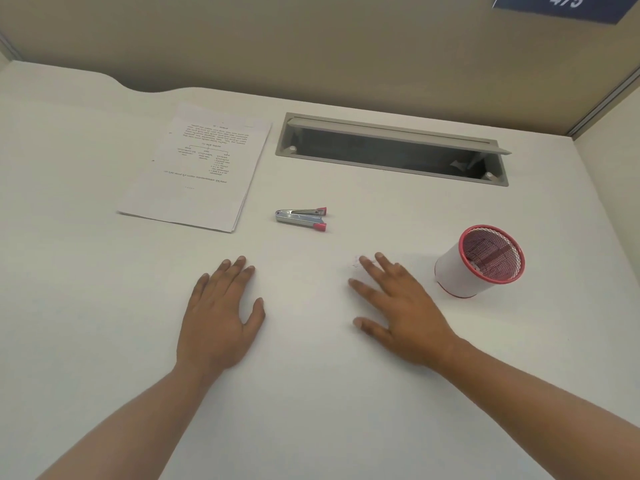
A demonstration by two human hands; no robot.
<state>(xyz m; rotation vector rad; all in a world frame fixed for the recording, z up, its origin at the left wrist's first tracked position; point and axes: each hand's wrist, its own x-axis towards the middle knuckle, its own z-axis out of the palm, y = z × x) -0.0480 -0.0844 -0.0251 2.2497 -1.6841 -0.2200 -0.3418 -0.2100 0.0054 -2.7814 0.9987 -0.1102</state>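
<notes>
My left hand (pixel 221 313) lies flat on the white desk (pixel 311 393), fingers straight and together, holding nothing. My right hand (pixel 398 306) also rests palm down, fingers spread, empty. A small metal stapler (pixel 300 219) with pink ends lies on its side just beyond both hands, between them. A stack of printed paper sheets (pixel 197 168) sits at the back left, apart from the stapler. A white mesh pen cup (pixel 478 261) with a red rim stands to the right of my right hand, a short gap away.
A grey cable tray slot (pixel 391 150) with its lid raised is set into the desk at the back. A beige partition wall (pixel 311 46) closes off the far side, and a side panel stands at the right. A faint smudge marks the desk by my right fingertips.
</notes>
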